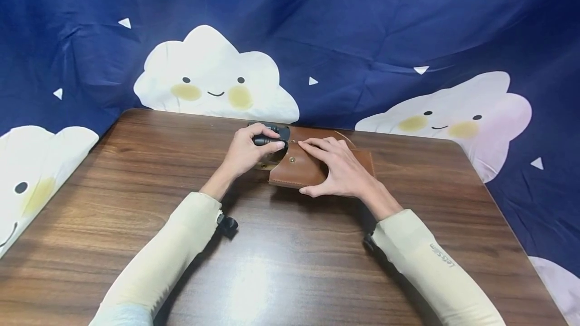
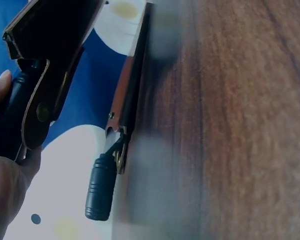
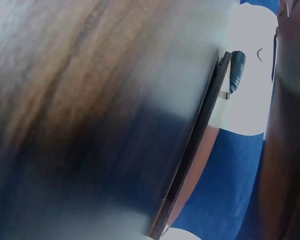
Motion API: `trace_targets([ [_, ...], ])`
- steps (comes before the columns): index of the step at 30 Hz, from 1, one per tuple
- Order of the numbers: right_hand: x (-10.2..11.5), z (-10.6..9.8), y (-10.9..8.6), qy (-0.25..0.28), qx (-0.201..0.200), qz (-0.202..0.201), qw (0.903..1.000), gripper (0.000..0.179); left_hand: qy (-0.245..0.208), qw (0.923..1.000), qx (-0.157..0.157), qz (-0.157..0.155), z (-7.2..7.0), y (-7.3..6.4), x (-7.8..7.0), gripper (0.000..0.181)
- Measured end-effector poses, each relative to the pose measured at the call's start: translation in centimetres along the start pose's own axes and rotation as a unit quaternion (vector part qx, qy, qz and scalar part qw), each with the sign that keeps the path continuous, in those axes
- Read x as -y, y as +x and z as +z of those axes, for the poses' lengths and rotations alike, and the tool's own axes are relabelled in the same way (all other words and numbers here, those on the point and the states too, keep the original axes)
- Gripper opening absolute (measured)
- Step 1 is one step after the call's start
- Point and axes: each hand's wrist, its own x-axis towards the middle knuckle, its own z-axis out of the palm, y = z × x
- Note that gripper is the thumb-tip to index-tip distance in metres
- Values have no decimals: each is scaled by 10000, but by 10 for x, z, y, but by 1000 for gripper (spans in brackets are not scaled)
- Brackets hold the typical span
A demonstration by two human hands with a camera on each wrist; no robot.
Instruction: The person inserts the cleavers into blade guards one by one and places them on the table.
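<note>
My left hand (image 1: 242,152) pinches a black ridged handle (image 1: 263,140) between thumb and fingers. The handle enters the left end of a brown leather sheath (image 1: 290,172) with metal snaps; what it belongs to is hidden inside. Across the top of that sheath lies my right hand (image 1: 342,167), its thumb at the near edge, gripping it. In the left wrist view the gripped sheath (image 2: 50,30) hangs tilted above the table. Behind it rests a second brown sheath (image 2: 122,95) with another black ridged handle (image 2: 101,187) sticking out.
The wooden table (image 1: 181,265) has its far edge just behind the sheaths. A blue curtain (image 1: 362,24) with white cloud faces hangs beyond that edge. Wrist cameras sit under both sleeves, the left camera (image 1: 228,226) showing more.
</note>
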Motion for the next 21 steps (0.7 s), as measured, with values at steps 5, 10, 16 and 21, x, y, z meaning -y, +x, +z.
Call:
trace_targets([
  [5, 0, 0, -1, 120, 146, 142, 9997, 103, 254, 9996, -41, 105, 2, 0, 1, 20],
  [10, 0, 1, 0, 184, 147, 126, 9996, 103, 376, 9989, -99, 275, 2, 1, 1, 19],
  [16, 0, 2, 2, 204, 170, 65, 9996, 104, 358, 9993, -40, 90, 0, -1, 1, 20],
  [21, -3, 4, 1, 7, 218, 4, 9998, 104, 301, 9995, 50, -9, 0, -1, 5, 26],
])
